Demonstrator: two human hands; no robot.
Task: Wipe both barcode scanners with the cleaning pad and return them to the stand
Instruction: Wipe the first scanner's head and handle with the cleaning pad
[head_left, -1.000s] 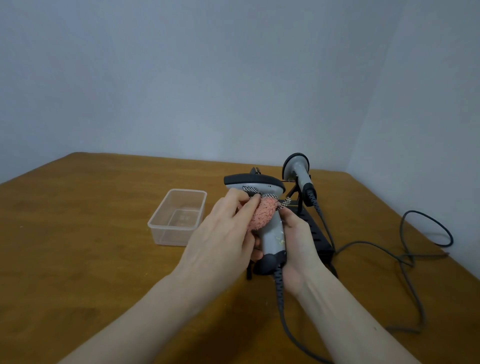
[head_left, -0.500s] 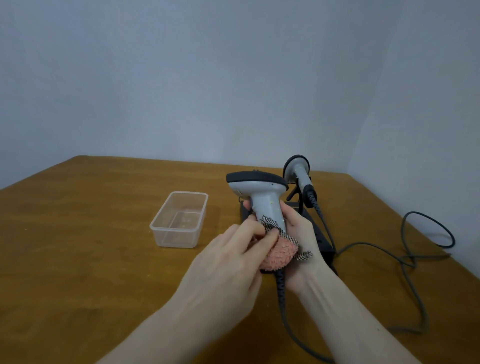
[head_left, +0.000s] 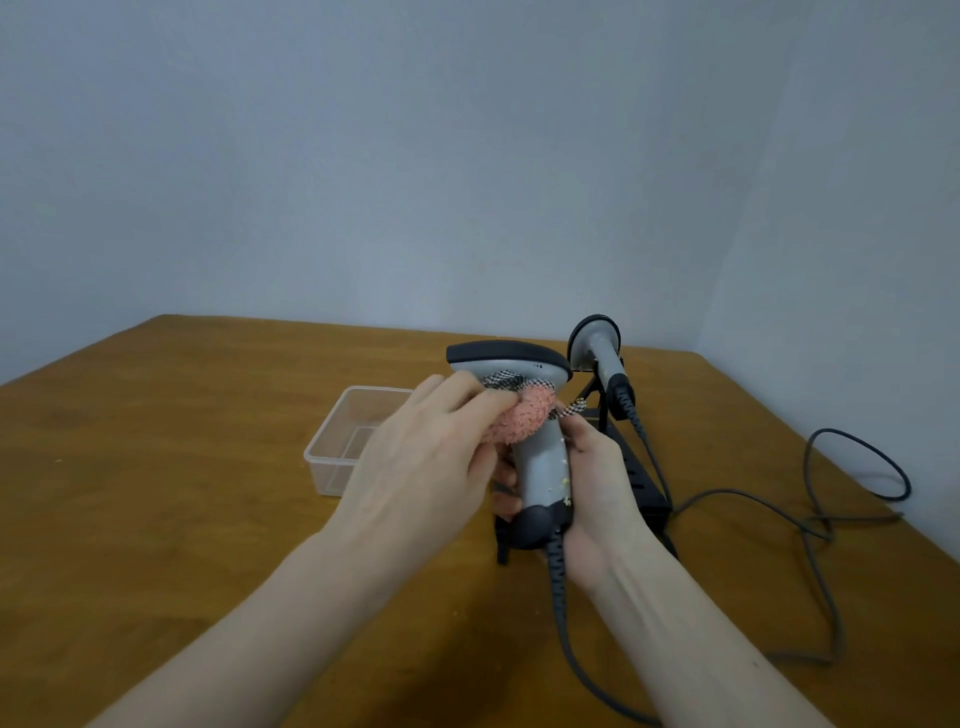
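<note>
I am gripping the scanner (head_left: 543, 467) handle with my right hand (head_left: 597, 493); left hand (head_left: 431, 467) fingers are pinching the cleaning pad (head_left: 519, 423) at 12 o'clock (keep pressure even).

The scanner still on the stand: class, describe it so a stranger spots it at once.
Find the black stand right of centre on the wooden table. The scanner on the stand sits at its far end. Unlike the held scanner, no hand touches it.

A clear plastic container (head_left: 347, 441) sits on the wooden table (head_left: 156, 467).
</note>
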